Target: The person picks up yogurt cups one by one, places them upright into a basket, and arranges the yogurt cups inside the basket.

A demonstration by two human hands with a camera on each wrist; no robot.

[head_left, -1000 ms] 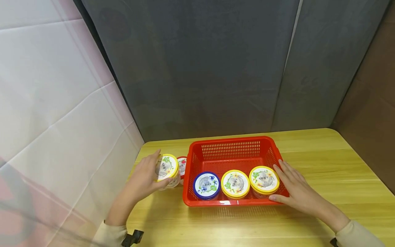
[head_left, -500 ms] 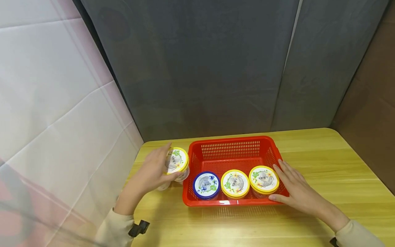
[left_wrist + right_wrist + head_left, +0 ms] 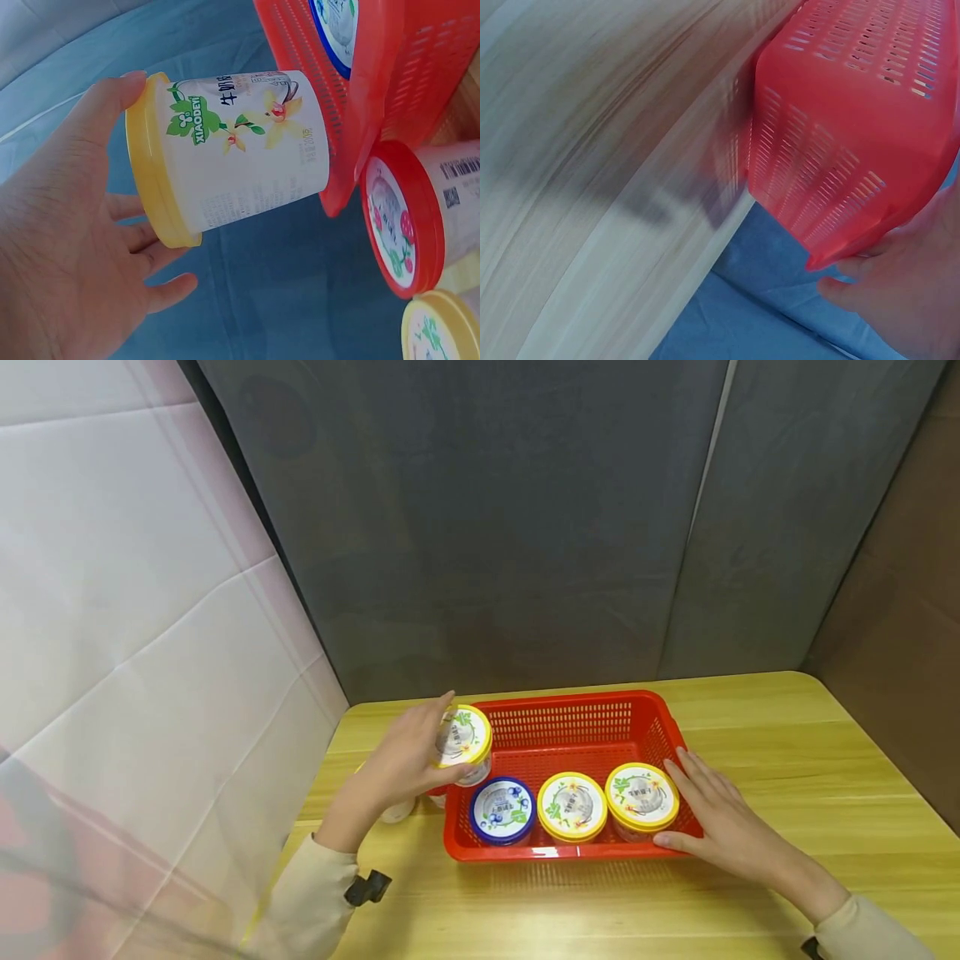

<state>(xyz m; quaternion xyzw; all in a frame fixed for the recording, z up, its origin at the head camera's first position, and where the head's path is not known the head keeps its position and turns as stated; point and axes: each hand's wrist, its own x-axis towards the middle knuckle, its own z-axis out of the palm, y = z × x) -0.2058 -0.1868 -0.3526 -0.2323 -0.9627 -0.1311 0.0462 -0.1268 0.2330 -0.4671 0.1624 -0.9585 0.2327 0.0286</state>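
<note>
My left hand grips a yogurt tub by its yellow lid, thumb and fingers on opposite sides of the rim. In the head view this tub overlaps the left wall of the red plastic basket. A blue-lidded tub and two yellow-lidded tubs, one in the middle and one at the right, stand in a row along the basket's front side. My right hand rests with extended fingers over the basket's right rim, thumb close by the rightmost tub.
Left of the basket, a red-lidded tub and another yellow-lidded tub stand on the wooden table, mostly hidden behind my left hand in the head view. A grey panel rises behind the table, a white one at the left.
My left hand has carried the yellow-lidded tub rightward and slightly away from me, from beside the basket to over its left rim. The right hand and the basket have stayed put.
</note>
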